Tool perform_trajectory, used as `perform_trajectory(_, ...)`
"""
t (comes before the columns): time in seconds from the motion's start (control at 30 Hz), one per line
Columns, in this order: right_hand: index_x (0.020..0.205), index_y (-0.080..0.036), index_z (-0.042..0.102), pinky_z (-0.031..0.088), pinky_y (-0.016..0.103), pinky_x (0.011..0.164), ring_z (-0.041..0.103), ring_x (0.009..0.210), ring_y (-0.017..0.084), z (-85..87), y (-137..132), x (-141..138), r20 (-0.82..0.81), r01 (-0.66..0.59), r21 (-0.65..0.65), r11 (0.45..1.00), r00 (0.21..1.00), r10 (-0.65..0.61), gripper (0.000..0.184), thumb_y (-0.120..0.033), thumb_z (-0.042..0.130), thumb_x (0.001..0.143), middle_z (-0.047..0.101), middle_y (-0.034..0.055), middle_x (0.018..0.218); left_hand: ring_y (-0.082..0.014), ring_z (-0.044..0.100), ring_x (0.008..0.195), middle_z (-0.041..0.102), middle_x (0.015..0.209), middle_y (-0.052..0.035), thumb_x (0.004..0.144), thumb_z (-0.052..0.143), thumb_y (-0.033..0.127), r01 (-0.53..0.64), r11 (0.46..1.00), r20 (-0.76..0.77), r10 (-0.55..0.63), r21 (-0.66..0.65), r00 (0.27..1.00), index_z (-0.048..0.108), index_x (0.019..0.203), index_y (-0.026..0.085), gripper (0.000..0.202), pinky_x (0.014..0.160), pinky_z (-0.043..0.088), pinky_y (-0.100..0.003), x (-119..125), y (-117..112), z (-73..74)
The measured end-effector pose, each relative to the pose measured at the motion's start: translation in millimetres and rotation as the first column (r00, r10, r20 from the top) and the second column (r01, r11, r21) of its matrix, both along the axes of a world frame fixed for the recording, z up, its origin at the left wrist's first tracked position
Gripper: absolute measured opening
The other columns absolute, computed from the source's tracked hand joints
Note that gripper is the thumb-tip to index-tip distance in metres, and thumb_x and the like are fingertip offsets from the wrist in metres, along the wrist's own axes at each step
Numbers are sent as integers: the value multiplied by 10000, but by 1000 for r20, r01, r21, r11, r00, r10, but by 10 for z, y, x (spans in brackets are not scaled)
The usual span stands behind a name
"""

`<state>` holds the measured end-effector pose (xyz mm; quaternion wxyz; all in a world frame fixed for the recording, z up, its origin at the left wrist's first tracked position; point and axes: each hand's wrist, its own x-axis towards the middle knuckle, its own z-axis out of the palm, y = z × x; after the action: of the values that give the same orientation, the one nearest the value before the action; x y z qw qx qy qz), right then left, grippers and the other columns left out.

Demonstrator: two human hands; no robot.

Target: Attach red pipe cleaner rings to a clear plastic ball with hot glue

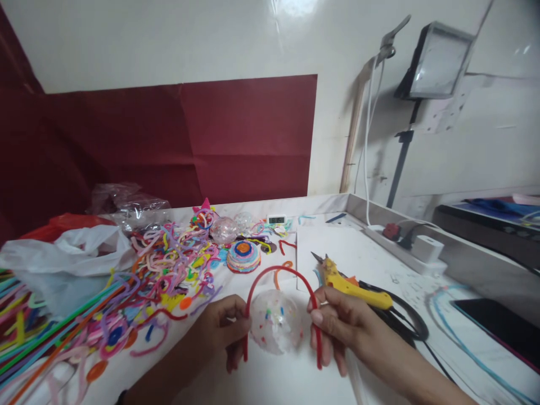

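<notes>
A red pipe cleaner [282, 269] is bent into an arch between my two hands. My left hand [230, 326] pinches one leg of it, and my right hand [335, 326] pinches the other, with both tips hanging below the fingers. Behind and under the arch lies a clear round plastic piece [277, 323] speckled with small coloured bits, on a white surface. An orange pipe cleaner [283, 274] shows partly behind the arch. Just past my right hand rests a yellow glue gun [352, 287], close to pliers whose dark tips [319, 258] point up-left.
Left of my hands spreads a heap of coloured pipe cleaner pieces [172, 264], beside a white plastic bag [71, 270]. A coiled, striped dome [243, 256] sits ahead, near clear balls [223, 229] and a small digital clock [277, 219]. Rightward are a power strip [405, 247] and a phone [502, 332].
</notes>
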<state>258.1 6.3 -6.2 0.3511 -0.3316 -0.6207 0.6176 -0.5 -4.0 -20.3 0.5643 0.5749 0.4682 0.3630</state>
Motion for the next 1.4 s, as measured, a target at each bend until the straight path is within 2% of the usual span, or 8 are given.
perform_trajectory(0.27, 779, -188, 489, 375, 157, 408, 550, 499, 82, -58, -28, 38, 190, -118, 87, 989, 977, 99, 323, -485, 569, 876, 618, -13, 659, -75, 549, 390, 669, 595, 18, 776, 678, 305, 158, 982, -131, -171, -102, 977, 534, 802, 184, 189, 381, 402, -163, -92, -31, -3)
perform_trajectory(0.47, 727, -210, 446, 342, 205, 447, 476, 499, 97, -117, -40, -26, 317, -61, 211, 976, 948, -10, 280, -420, 485, 907, 531, -37, 602, -80, 447, 442, 533, 559, 74, 842, 597, 363, 53, 991, -351, -6, 123, 936, 582, 922, 191, 190, 415, 319, -180, -44, -40, 14)
perform_trajectory(0.6, 696, -212, 481, 348, 244, 516, 479, 543, 119, -100, -27, -29, 404, -53, 476, 878, 900, -165, 291, -311, 391, 955, 510, -34, 592, -113, 442, 604, 501, 661, 59, 845, 617, 306, 102, 919, -490, 108, 382, 865, 617, 864, 198, 110, 552, 329, -219, -52, -61, 109)
perform_trajectory(0.73, 841, -220, 616, 439, 300, 677, 590, 735, 167, -5, -28, 77, 386, -88, 663, 743, 891, -239, 222, -159, 411, 901, 624, 16, 788, -154, 487, 718, 558, 828, 25, 683, 800, 406, 293, 867, -550, -26, 403, 835, 668, 979, 235, 366, 644, 381, -240, -169, -72, 248)
perform_trajectory(0.87, 962, -254, 631, 463, 322, 821, 598, 912, 192, -4, -27, 200, 509, -206, 606, 768, 843, -175, 219, -101, 606, 808, 624, 13, 973, -159, 521, 755, 550, 848, 4, 707, 755, 497, 360, 855, -557, -103, 374, 824, 725, 845, 227, 305, 672, 408, -234, -277, -18, 223)
perform_trajectory(1.03, 903, -243, 678, 458, 281, 783, 595, 874, 168, 16, -6, 206, 545, -315, 539, 781, 838, -38, 105, -344, 668, 878, 592, 11, 958, -139, 487, 709, 490, 805, -6, 814, 511, 658, 404, 774, -589, -49, 488, 806, 763, 763, 215, 512, 648, 395, -237, -286, 96, 48)
perform_trajectory(1.2, 997, -235, 693, 461, 302, 809, 600, 924, 216, 91, -34, 173, 577, -309, 478, 823, 816, -29, 398, -486, 803, 709, 605, 31, 999, -133, 468, 701, 471, 799, 1, 858, 441, 649, 458, 728, -689, 26, 510, 724, 754, 795, 216, 538, 653, 376, -245, -255, 123, -52)
perform_trajectory(1.4, 936, -178, 688, 477, 365, 811, 609, 918, 237, 81, -8, 132, 711, -332, 537, 776, 672, -204, 93, -223, 683, 855, 602, 78, 990, -129, 496, 686, 504, 773, 7, 901, 570, 427, 501, 712, -784, 110, 491, 611, 679, 694, 189, 333, 620, 348, -246, -267, 155, -71)
